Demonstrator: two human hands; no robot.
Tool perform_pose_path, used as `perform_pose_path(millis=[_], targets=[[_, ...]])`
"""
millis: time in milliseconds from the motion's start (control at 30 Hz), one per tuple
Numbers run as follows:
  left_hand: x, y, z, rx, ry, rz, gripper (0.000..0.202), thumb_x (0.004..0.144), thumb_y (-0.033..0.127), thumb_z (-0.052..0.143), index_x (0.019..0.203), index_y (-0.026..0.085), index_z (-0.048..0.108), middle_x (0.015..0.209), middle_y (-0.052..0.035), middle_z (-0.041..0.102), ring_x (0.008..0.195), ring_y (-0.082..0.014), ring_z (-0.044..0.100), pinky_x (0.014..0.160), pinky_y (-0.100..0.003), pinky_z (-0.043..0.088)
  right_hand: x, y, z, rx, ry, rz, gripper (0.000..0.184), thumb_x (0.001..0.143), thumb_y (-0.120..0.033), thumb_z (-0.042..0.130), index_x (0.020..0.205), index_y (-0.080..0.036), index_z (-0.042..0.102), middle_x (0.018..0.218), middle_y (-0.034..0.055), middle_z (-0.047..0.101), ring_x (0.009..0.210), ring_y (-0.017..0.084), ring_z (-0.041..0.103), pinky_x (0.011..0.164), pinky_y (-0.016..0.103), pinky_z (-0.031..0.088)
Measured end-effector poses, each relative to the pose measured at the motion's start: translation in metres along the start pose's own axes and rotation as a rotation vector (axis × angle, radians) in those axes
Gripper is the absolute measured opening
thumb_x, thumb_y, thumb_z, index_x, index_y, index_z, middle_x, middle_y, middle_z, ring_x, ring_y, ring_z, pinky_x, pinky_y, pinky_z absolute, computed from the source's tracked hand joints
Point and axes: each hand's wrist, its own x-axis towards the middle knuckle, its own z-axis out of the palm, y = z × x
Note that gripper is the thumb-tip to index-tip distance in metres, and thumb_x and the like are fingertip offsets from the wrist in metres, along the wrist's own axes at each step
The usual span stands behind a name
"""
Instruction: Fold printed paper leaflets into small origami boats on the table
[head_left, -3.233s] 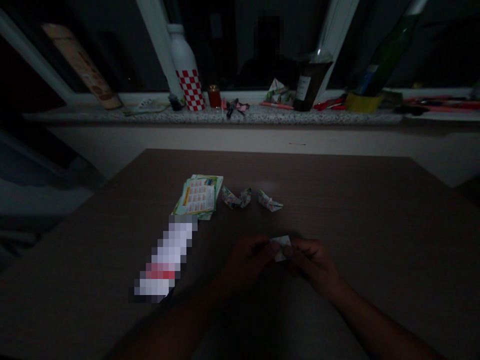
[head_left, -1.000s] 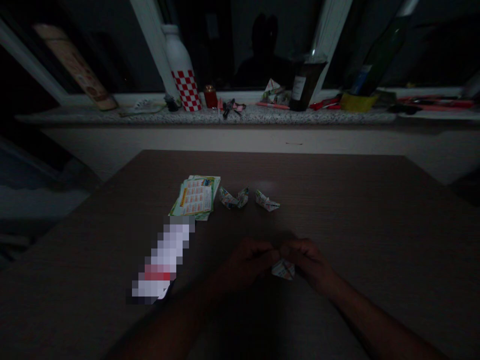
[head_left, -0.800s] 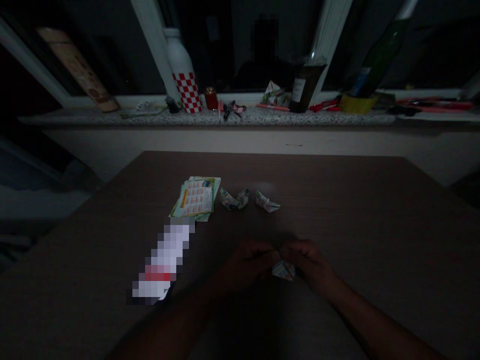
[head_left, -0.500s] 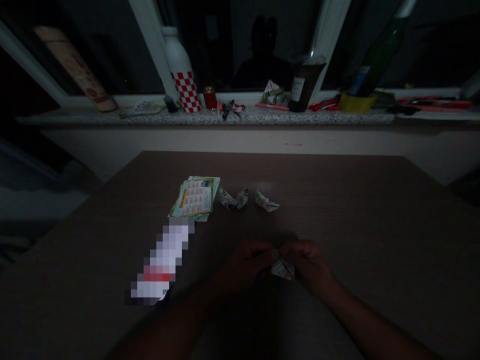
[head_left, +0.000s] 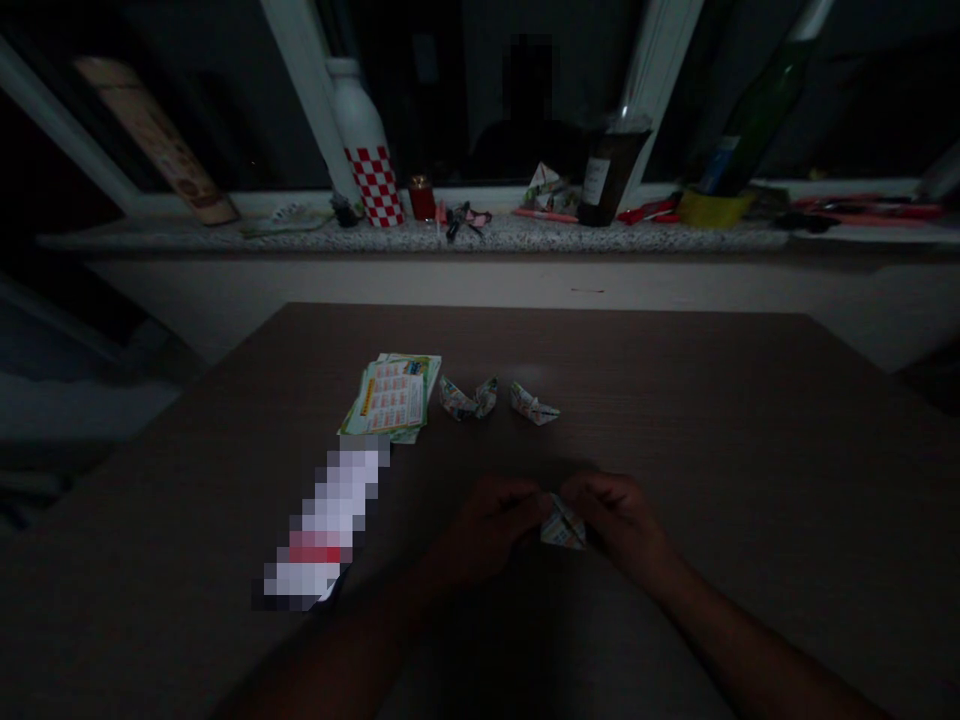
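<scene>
In dim light, my left hand and my right hand meet over the brown table, both pinched on a small folded piece of printed paper held between their fingertips. Farther out on the table lie two finished folded paper shapes, side by side. A stack of printed paper sheets rests to their left.
A blurred-out flat object lies left of my left forearm. The stone windowsill behind the table carries a red-and-white checked bottle, a dark bottle, a green bottle, a small red jar and pens.
The folded paper dropped from above my fingertips to below them, then rose slightly. It now shows a more upright, opened shape. Both hands stayed in place.
</scene>
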Motion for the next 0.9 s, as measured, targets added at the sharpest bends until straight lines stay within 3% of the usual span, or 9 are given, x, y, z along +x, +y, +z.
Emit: perform_pose_path(millis=[100, 267, 567, 733, 900], targets=[[0.0001, -0.0006, 0.0003, 0.014, -0.030, -0.024, 0.045, 0.080, 0.054, 0.052, 0.058, 0.015, 0.049, 0.050, 0.0048, 0.040, 0.047, -0.0079, 0.033, 0.045, -0.022, 0.023, -0.0011, -0.0014, 0.0006, 0.013, -0.096, 0.006, 0.035, 0.083, -0.044, 0.057, 0.061, -0.016, 0.058, 0.055, -0.0031, 0.045, 0.051, 0.010, 0.039, 0.049, 0.022, 0.031], [-0.0003, 0.0023, 0.0018, 0.002, -0.044, -0.050, 0.045, 0.079, 0.054, 0.053, 0.057, 0.015, 0.049, 0.049, 0.0049, 0.040, 0.046, -0.0077, 0.033, 0.045, -0.021, 0.023, -0.0005, -0.0007, -0.0018, 0.038, -0.145, 0.036, 0.036, 0.082, -0.044, 0.059, 0.060, -0.016, 0.056, 0.054, -0.0033, 0.044, 0.051, 0.010, 0.038, 0.048, 0.022, 0.030], [-0.0013, 0.0012, 0.0018, -0.001, -0.032, -0.023, 0.040, 0.083, 0.047, 0.051, 0.059, 0.015, 0.049, 0.050, 0.0050, 0.039, 0.047, -0.0078, 0.032, 0.045, -0.021, 0.023, -0.0036, 0.0046, 0.0070, -0.003, 0.042, 0.019, 0.036, 0.080, -0.042, 0.060, 0.056, -0.016, 0.055, 0.051, -0.0043, 0.040, 0.050, 0.010, 0.035, 0.048, 0.022, 0.030], [-0.0022, 0.0044, 0.0016, 0.033, -0.024, 0.006, 0.038, 0.083, 0.044, 0.051, 0.060, 0.014, 0.050, 0.053, 0.0044, 0.040, 0.051, -0.0083, 0.034, 0.048, -0.021, 0.024, 0.0001, 0.0029, 0.0018, 0.007, 0.128, 0.030, 0.036, 0.079, -0.043, 0.061, 0.056, -0.017, 0.053, 0.051, -0.0047, 0.040, 0.049, 0.009, 0.034, 0.046, 0.022, 0.029], [-0.0019, 0.0041, 0.0011, 0.054, -0.020, 0.033, 0.040, 0.083, 0.047, 0.051, 0.059, 0.015, 0.049, 0.053, 0.0043, 0.040, 0.050, -0.0082, 0.034, 0.048, -0.021, 0.024, 0.0010, -0.0001, -0.0020, 0.008, -0.019, 0.008, 0.037, 0.081, -0.047, 0.059, 0.061, -0.016, 0.056, 0.055, -0.0036, 0.043, 0.051, 0.010, 0.037, 0.048, 0.022, 0.030]])
